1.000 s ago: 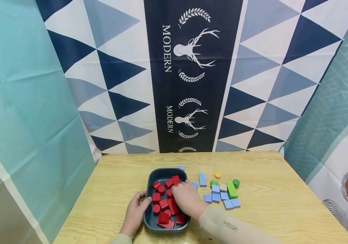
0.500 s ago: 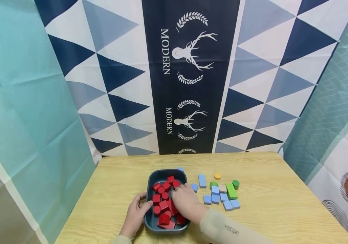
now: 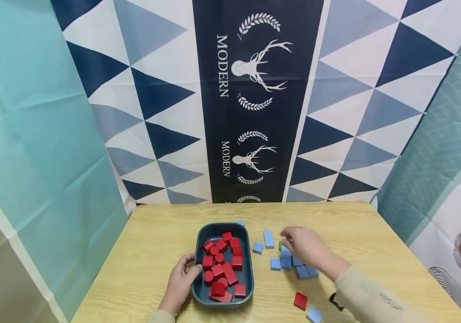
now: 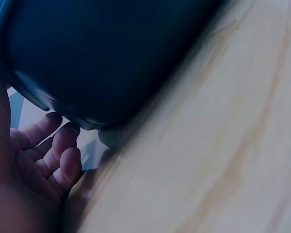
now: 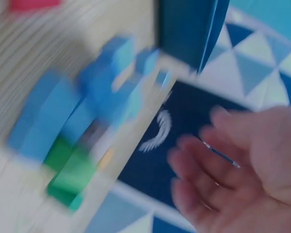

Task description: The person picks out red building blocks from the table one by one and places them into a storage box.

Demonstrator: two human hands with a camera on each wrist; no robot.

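Note:
In the head view, a dark blue bin (image 3: 251, 269) full of loose red blocks (image 3: 229, 273) stands on the table. At its left side my left hand (image 3: 180, 282) grips the rim, thumb on top. The left wrist view shows curled fingers (image 4: 65, 145) against the bin's outer wall. My right hand (image 3: 309, 246) hovers over a cluster of blue blocks (image 3: 285, 260), partly hiding them. Nothing is in that hand; in the right wrist view its fingers (image 5: 199, 170) are loosely bent. Green blocks (image 5: 72, 167) lie beside blue ones there, blurred.
A single red block (image 3: 301, 300) and a blue block (image 3: 314, 314) lie near the table's front, right of the bin. Between bin and cluster are a small blue block (image 3: 258, 248) and a longer one (image 3: 268, 239). A patterned cloth (image 3: 166, 89) hangs behind the table (image 3: 154, 233).
My right hand has left the bin and moved right, over the blue blocks. A red and a blue block near the front, formerly behind the arm, now show. The left hand stays put.

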